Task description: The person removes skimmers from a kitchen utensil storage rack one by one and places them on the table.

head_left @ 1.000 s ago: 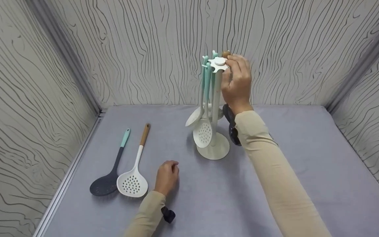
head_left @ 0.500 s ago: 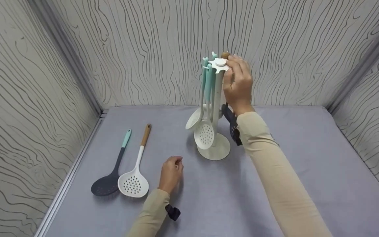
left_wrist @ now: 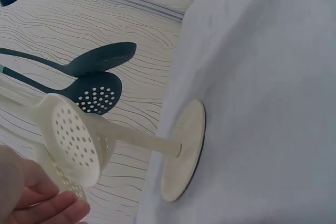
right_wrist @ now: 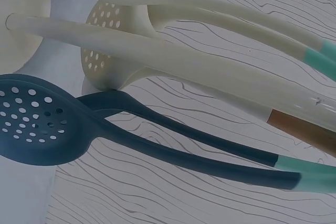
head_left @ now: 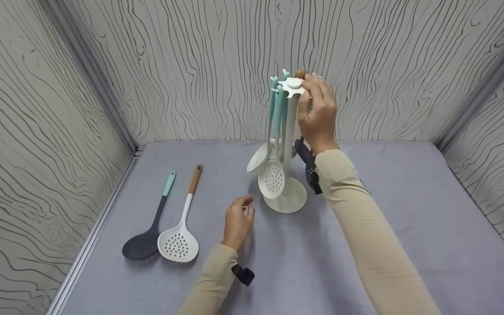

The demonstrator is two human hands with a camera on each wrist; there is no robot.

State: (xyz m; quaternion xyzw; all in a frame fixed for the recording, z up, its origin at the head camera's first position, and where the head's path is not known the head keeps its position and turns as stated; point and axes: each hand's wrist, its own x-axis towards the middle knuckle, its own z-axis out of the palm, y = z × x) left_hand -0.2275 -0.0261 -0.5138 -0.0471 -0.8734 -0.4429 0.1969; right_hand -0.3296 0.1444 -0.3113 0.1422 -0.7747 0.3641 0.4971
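Observation:
My right hand (head_left: 319, 113) is at the top of the cream utensil rack (head_left: 285, 203), fingers and thumb curled beside its white star-shaped hook plate (head_left: 293, 85). They grip the mint handle end of a dark slotted spoon (right_wrist: 31, 129), mostly hidden by the fingers. Another dark utensil (left_wrist: 105, 59) with a solid head hangs beside that spoon. On the rack's left side hang white utensils with mint handles, among them a white slotted spoon (head_left: 271, 179). My left hand (head_left: 238, 221), fingers loosely bent and holding nothing, is low at the rack's front left.
Left on the grey cloth (head_left: 365, 245) lie a dark skimmer (head_left: 142, 245) with a mint handle and a white skimmer (head_left: 178, 246) with a wooden handle, heads side by side. A wooden handle end (head_left: 301, 73) shows behind the hook plate. Wood-patterned walls (head_left: 208, 65) enclose the table.
My left hand has moved right and away from me, closer to the rack. The right hand stays at the hook plate, with the hanging utensils shifting only slightly.

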